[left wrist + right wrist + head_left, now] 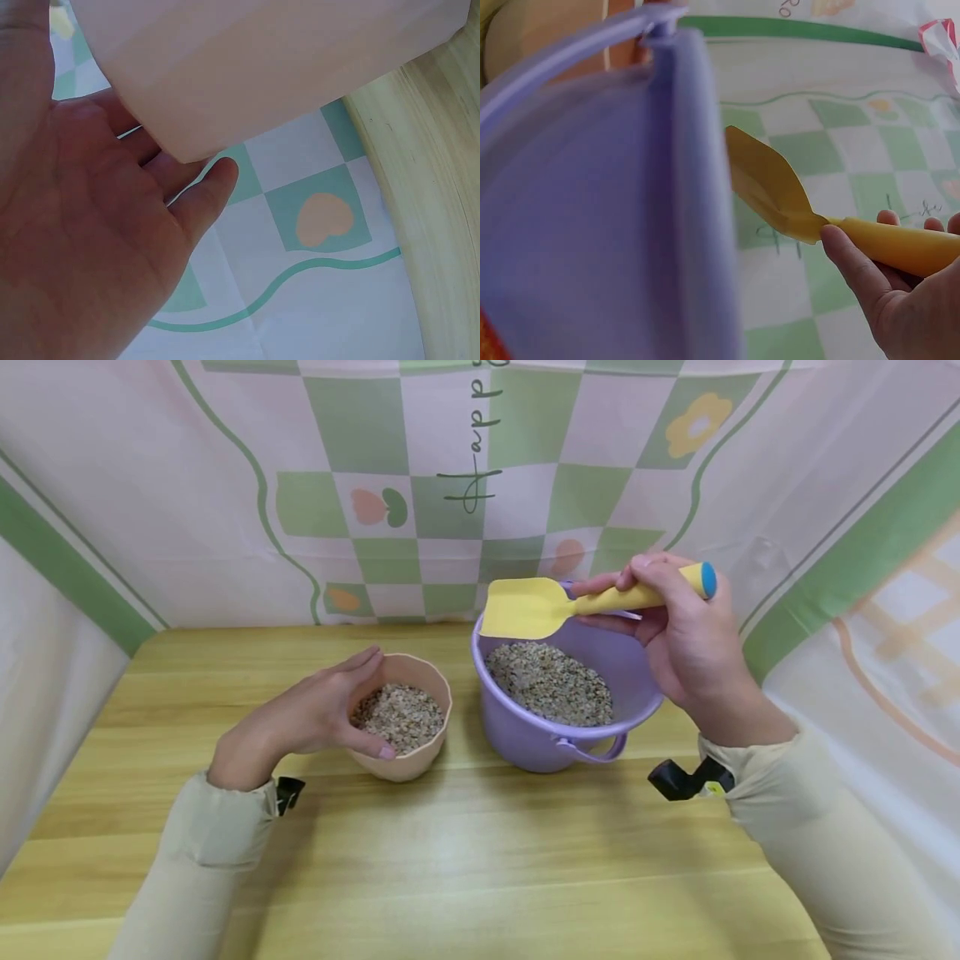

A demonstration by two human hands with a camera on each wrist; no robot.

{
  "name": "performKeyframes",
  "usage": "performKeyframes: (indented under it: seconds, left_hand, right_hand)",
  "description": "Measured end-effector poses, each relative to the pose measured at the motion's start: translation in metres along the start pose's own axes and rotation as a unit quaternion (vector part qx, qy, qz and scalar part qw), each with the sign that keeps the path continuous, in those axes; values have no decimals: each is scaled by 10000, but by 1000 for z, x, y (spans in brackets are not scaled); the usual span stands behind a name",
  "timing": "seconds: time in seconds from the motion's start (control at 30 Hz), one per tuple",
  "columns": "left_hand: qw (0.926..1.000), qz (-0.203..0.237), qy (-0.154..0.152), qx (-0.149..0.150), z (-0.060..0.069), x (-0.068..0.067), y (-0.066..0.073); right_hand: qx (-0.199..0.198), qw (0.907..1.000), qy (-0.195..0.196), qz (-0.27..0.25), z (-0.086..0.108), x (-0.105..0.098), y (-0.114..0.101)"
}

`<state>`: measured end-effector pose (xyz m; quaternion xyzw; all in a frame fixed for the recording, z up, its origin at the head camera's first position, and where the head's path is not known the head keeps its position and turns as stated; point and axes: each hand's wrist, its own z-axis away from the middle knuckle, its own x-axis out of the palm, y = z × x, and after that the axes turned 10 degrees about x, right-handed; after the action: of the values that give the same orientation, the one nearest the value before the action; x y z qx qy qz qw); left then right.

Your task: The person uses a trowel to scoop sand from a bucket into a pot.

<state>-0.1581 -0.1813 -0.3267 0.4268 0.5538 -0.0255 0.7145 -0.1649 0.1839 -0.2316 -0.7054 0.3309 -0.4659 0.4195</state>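
A peach-coloured pot (393,766) with a wavy rim stands on the table, partly filled with fine gravel (401,718). My left hand (315,710) holds it from the left, thumb at the near side and fingers round the far side. To its right is a purple bucket (525,743) with more gravel (555,685) inside. Above the bucket's far rim, my right hand (693,639) grips a yellow toy shovel (528,610) by its handle, which has a blue end. The blade points left, and no gravel shows on its visible face.
Both containers stand on a wood-grain table (450,877). Behind it hangs a green-and-white checked cloth (450,502), close to the bucket. The bucket's handle (600,753) hangs down at its near right side.
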Motion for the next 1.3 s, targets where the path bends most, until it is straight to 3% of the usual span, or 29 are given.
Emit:
performKeyframes:
  seconds: [0.1, 0.33, 0.67, 1.03, 1.2, 1.3]
  left_hand:
    - [10000, 11, 0, 14, 0, 0, 0]
    - [10000, 2, -5, 54, 1, 0, 0]
    - [9999, 9, 6, 129, 1, -1, 1]
    - [9999, -42, -24, 105, 0, -2, 1]
    - [10000, 19, -16, 87, 0, 0, 1]
    - [10000, 39, -5, 69, 0, 0, 1]
  right_hand:
    - [29, 10000, 15, 14, 1, -7, 1]
    - [242, 9968, 432, 620, 4, -22, 8]
    - [1282, 9875, 163, 903, 8, -39, 13]
    - [1592, 9756, 55, 1512, 3, -42, 21]
    - [1466, 9597, 323, 2377, 0, -45, 22]
    - [1207, 9370, 557, 3231, -1, -48, 23]
